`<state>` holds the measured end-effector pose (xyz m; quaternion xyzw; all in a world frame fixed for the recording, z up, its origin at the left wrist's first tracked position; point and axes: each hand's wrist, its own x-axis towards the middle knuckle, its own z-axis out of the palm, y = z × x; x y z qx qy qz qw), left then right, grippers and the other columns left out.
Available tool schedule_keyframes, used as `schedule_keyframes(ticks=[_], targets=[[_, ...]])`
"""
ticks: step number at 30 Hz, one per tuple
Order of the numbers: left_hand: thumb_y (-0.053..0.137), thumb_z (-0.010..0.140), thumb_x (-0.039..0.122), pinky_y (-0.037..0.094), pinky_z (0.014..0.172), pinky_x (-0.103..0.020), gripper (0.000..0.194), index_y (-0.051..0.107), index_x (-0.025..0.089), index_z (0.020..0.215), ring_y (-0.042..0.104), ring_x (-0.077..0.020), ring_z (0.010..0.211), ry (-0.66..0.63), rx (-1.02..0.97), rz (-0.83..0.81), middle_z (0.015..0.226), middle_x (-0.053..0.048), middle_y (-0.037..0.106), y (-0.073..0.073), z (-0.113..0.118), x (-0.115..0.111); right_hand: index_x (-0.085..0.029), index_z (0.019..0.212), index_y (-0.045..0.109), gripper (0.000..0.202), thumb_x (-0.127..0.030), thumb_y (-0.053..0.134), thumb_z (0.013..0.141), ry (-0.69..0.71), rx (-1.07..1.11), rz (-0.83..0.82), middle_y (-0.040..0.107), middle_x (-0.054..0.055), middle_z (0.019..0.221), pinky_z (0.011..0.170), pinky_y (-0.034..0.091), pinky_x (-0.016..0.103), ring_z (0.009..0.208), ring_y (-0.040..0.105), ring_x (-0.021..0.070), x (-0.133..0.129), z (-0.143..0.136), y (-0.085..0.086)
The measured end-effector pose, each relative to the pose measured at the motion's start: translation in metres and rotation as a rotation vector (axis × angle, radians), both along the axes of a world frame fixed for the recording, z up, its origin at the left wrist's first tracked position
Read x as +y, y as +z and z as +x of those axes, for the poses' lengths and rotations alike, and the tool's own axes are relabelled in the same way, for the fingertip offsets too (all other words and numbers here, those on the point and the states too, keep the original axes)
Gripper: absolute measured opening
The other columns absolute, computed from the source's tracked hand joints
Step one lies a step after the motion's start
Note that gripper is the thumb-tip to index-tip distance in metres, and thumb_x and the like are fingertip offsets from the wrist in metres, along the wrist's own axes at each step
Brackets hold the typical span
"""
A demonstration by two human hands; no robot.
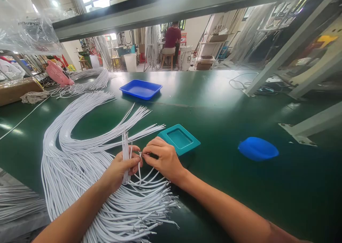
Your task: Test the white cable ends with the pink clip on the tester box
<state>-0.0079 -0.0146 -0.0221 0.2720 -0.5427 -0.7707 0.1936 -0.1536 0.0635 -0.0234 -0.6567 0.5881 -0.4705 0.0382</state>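
My left hand (130, 163) is closed around a small bunch of white cables (125, 154), whose ends stick up above the fingers. One cable end is pinched between its thumb and forefinger. My right hand (162, 155) meets it there, thumb and forefinger pinched at a small metallic tip (140, 154) on that cable end. Whether the fingers hold a separate piece cannot be made out. Under and beside both hands, a large curved bundle of white cables (77, 171) spreads over the table, many of its ends showing bare metal strands at the front.
Behind my right hand lies a teal tray (192, 143), with a blue tray (141, 89) farther back. A blue bowl-like container (258, 148) sits right on the green table (213, 186). Metal posts (283, 47) rise at the right. A person (171, 40) sits in the background.
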Motion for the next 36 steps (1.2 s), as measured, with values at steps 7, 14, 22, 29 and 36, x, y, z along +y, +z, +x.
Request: schedule_keyframes(ticks=[7,14,22,29,36], targets=[[0.063,0.068,0.016,0.023,0.040,-0.016,0.031,0.047,0.012,0.093,0.042,-0.0053,0.045,0.045,-0.066,0.152,0.061,-0.003,0.058,-0.009,-0.005,-0.010,-0.014,0.095,0.058,0.015,-0.014,0.050,0.083,-0.072,0.603,0.173,0.063,0.008,0.087,0.087,0.034,0.036,0.091,0.051,0.0205,-0.001,-0.020,0.002],[0.061,0.069,0.012,0.023,0.038,-0.014,0.027,0.045,0.012,0.090,0.042,-0.0049,0.044,0.031,-0.093,0.213,0.061,-0.003,0.057,-0.014,-0.007,-0.013,-0.013,0.089,0.061,0.016,-0.011,0.046,0.085,0.031,0.730,0.366,0.065,0.007,0.082,0.083,0.033,0.032,0.081,0.053,0.0177,-0.004,-0.021,0.000],[0.059,0.066,0.005,0.026,0.035,-0.012,0.017,0.050,0.011,0.080,0.042,-0.0048,0.044,0.027,-0.121,0.342,0.059,-0.004,0.055,-0.018,-0.009,-0.017,-0.013,0.078,0.061,0.020,-0.016,0.044,0.087,-0.012,0.717,0.224,0.063,0.007,0.075,0.073,0.036,0.028,0.076,0.046,0.0183,-0.007,-0.021,-0.004],[0.057,0.067,0.004,0.029,0.036,-0.011,0.012,0.052,0.010,0.075,0.043,-0.0040,0.044,0.013,-0.136,0.394,0.059,-0.004,0.055,-0.023,-0.011,-0.019,-0.015,0.079,0.059,0.011,-0.017,0.049,0.084,-0.014,0.797,0.204,0.062,0.007,0.077,0.075,0.036,0.031,0.078,0.046,0.0193,-0.005,-0.023,-0.003],[0.056,0.068,0.003,0.031,0.037,-0.011,0.017,0.049,0.011,0.081,0.043,-0.0043,0.045,0.043,-0.130,0.385,0.059,-0.003,0.055,-0.022,-0.010,-0.019,-0.023,0.126,0.041,0.043,-0.035,0.046,0.085,-0.497,0.691,0.217,0.042,0.011,0.131,0.095,0.015,0.055,0.120,0.026,0.0341,-0.005,-0.039,-0.008]])
